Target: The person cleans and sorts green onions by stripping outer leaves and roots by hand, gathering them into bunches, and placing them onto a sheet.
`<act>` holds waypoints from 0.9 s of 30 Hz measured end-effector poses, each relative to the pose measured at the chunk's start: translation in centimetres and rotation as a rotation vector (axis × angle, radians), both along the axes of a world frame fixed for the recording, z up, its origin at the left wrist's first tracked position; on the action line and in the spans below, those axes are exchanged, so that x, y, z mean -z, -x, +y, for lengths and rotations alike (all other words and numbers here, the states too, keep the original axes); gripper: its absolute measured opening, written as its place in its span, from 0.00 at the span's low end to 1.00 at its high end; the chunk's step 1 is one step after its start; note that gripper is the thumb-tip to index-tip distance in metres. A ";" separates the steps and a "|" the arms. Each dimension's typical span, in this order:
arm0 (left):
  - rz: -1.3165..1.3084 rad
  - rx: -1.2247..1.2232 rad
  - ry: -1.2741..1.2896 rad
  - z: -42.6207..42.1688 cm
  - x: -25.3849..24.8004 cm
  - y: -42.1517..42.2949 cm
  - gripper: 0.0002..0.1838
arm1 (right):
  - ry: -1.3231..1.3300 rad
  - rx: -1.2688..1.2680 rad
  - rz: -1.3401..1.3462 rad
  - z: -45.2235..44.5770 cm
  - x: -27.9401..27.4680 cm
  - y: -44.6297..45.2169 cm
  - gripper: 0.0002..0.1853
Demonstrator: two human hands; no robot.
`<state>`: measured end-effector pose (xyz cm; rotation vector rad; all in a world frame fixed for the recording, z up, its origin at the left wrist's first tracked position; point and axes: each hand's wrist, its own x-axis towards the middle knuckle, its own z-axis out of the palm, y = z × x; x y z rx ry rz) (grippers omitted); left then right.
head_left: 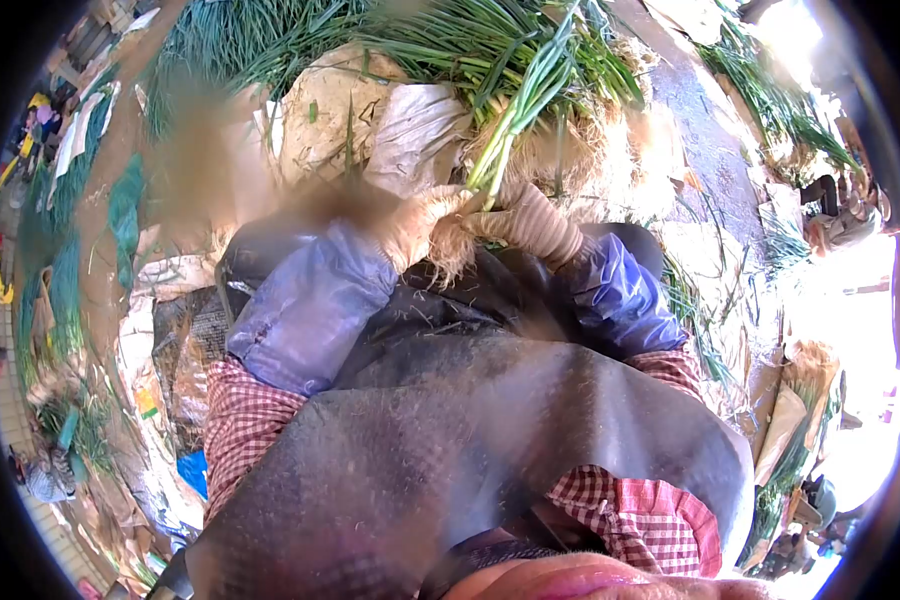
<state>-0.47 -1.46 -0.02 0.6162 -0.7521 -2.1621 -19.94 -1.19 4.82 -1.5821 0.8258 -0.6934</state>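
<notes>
My gloved left hand is closed around the root end of a small bunch of green onions, with pale roots hanging below the fingers. Right beside it, my gloved right hand is closed at the lower white stalks of the same bunch. The green leaves point up and away from me, leaning right. Just beyond my hands lies a big pile of green onions with tangled roots toward its right side. Some finger detail is hidden by smudges on the lens.
A dark apron covers my lap. Pale sacking lies in front of me. More green onions are heaped at the right, and others at the left. A person is at the far right, partly washed out by glare.
</notes>
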 end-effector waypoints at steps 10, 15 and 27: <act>0.028 -0.224 -0.030 0.1 0.0 -0.8 0.16 | 0.491 0.925 -0.782 2.2 -7.1 6.7 0.22; 0.239 0.002 -0.006 4.7 -3.8 0.0 0.19 | -0.185 0.453 -0.505 -0.6 -2.6 7.0 0.38; -0.092 -0.033 0.221 7.7 -2.2 1.1 0.18 | -0.141 0.400 -0.162 1.7 -4.4 -1.9 0.10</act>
